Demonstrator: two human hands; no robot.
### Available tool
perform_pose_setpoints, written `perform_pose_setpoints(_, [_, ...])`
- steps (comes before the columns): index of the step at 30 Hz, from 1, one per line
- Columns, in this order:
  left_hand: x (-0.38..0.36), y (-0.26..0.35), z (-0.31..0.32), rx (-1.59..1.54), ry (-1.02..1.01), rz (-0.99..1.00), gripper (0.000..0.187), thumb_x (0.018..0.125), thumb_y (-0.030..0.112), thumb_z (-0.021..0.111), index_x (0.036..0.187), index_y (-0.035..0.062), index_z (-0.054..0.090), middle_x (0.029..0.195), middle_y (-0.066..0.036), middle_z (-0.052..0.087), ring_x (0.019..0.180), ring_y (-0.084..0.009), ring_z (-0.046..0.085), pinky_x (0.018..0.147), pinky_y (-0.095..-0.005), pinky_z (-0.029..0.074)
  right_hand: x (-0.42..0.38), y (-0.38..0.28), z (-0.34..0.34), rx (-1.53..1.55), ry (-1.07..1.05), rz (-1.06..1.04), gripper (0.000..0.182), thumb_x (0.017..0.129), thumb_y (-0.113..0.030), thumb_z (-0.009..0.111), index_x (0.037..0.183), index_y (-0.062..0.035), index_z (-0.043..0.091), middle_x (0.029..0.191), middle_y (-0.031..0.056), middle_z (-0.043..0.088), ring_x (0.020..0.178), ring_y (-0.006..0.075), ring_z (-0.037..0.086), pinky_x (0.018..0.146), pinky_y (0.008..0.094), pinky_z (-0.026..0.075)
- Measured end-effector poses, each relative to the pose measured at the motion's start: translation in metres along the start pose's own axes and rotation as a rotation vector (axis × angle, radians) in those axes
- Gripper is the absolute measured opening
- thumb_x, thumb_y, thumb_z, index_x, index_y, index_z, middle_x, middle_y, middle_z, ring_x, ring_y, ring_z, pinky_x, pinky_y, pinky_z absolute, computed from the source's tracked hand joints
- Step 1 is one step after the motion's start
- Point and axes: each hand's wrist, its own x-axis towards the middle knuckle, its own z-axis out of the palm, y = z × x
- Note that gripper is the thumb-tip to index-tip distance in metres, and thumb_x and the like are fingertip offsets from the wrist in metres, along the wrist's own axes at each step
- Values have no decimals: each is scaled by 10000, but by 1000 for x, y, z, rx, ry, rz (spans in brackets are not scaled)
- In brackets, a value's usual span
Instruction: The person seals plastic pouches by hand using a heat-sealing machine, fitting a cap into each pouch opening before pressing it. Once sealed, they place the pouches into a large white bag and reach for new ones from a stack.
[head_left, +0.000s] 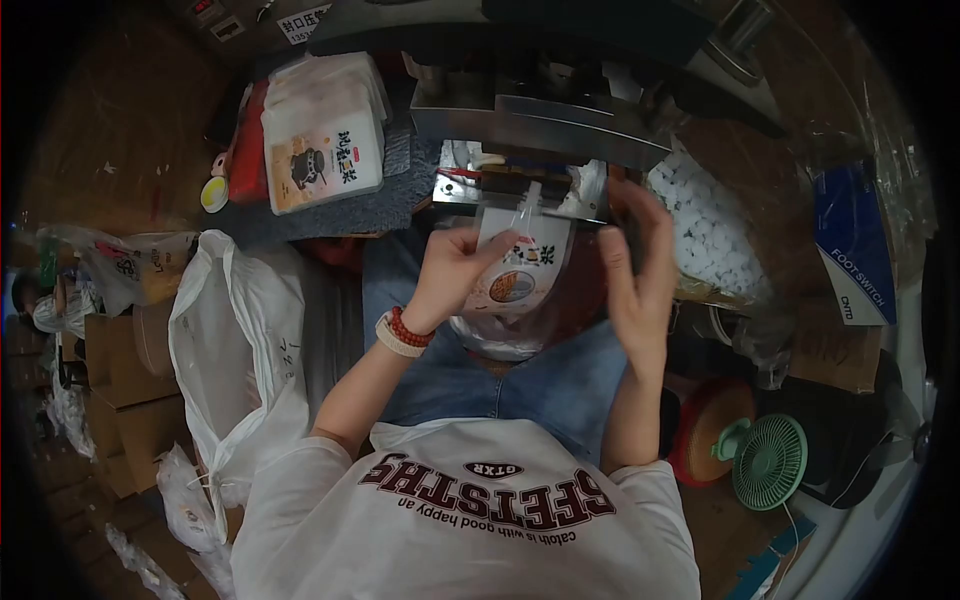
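Note:
My left hand [462, 268] grips a printed spout pouch [518, 262] by its left side, thumb across the front. The pouch is upright, its spout [531, 194] pointing up toward the metal machine [540, 125]. To its right, my right hand [640, 275] is raised with fingers and thumb apart, holding nothing; its fingertips are blurred by motion. Clear plastic [500, 338] lies in my lap below the pouch. At the left, a stack of similar pouches [325, 150] rests on a grey cloth-covered surface [340, 218].
A heap of small white pieces [705, 225] lies right of the machine. An open white sack [215, 350] stands at my left. On the right are a green fan [769, 461], a blue and white foot switch box [853, 245] and a round red-rimmed object [712, 425].

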Motion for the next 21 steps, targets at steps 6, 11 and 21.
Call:
perform_pose_setpoints(6, [45, 4, -1, -524, -24, -246, 222, 866, 111, 653, 997, -69, 650, 933, -123, 686, 779, -140, 667, 653, -250, 545, 29, 74, -42, -714, 143, 23, 261, 866, -176, 627, 1058, 1, 619, 984, 172, 651, 918, 333, 601, 846, 396, 451])
perform_pose_setpoints(11, [44, 8, -1, -553, 6, -324, 259, 863, 113, 658, 1017, -93, 627, 917, -120, 682, 783, -141, 664, 681, -266, 538, 29, 90, -42, -802, 15, 163, 256, 831, -163, 640, 1024, 5, 648, 969, 180, 656, 866, 336, 597, 808, 429, 450])
perform_pose_setpoints(21, [-6, -24, -135, 1466, 386, 311, 720, 791, 315, 712, 1402, 133, 378, 1392, -84, 463, 1323, -271, 390, 1073, -447, 286, 19, 47, -36, -406, 292, -49, 269, 842, -68, 647, 1101, 3, 646, 896, 126, 625, 774, 213, 595, 696, 289, 466])
